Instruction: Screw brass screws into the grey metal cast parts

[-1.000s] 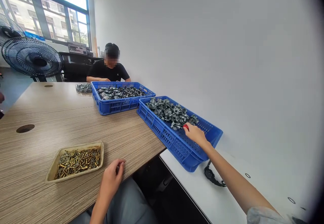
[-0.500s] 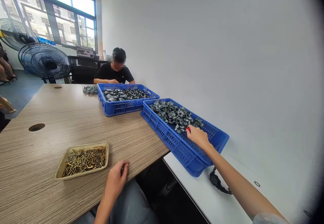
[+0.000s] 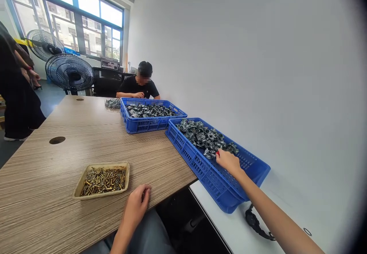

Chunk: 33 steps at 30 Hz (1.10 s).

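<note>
My right hand (image 3: 228, 161) is inside the nearer blue crate (image 3: 206, 173), closed round a small red thing (image 3: 218, 153) whose kind I cannot make out. Just beyond its fingers lies a pile of grey metal castings (image 3: 200, 134). My left hand (image 3: 139, 199) rests at the front edge of the wooden table (image 3: 160, 158), its fingers curled in and the thumb near them. Whether anything is inside that hand is hidden. To its left, a shallow cream tray (image 3: 77, 193) holds many small brass-coloured pins (image 3: 104, 181).
A second blue crate (image 3: 143, 125) full of metal parts stands farther back, beside a clear container (image 3: 112, 103). A co-worker (image 3: 139, 87) sits behind it. A black watch (image 3: 255, 223) lies on the white surface (image 3: 212, 215) under my right forearm.
My view has swung a little left, so everything sits farther right. Another person's dark clothing has come into view at the left. Both my hands keep nearly the same places and poses.
</note>
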### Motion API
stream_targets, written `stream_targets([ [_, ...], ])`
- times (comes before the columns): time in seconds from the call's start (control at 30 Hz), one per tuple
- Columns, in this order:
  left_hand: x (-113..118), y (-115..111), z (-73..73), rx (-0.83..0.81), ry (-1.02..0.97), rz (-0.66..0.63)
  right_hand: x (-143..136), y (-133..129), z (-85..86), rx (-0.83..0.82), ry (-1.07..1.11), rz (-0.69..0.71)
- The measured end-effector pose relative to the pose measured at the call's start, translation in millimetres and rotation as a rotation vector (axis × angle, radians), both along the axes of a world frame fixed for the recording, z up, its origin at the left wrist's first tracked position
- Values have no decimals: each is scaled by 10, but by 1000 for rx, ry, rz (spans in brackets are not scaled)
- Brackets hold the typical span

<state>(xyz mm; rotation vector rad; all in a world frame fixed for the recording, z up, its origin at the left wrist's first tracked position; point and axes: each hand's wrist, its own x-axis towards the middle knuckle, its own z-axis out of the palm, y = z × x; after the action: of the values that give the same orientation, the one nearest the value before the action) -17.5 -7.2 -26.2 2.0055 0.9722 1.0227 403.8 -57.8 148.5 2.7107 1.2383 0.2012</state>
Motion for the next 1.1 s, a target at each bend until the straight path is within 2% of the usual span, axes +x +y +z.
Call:
stream_targets([
  [0.13,-4,1,12,0,-4,1,111,55,-50,-65,42,-23],
  [0.27,-1,1,10,7,-20,22,233,35,-21,-141,85,-60],
  [0.4,4,1,-12,-2,-21,22,340,-62,-3,-241,141,-136],
  [0.57,8,8,-32,1,-23,6,402,-225,-68,-320,245,-206],
  [0.7,4,11,-29,11,-20,10,415,-281,-109,-313,318,-193],
  [1.1,0,14,-31,18,-12,16,456,-133,-281,-158,476,-106],
])
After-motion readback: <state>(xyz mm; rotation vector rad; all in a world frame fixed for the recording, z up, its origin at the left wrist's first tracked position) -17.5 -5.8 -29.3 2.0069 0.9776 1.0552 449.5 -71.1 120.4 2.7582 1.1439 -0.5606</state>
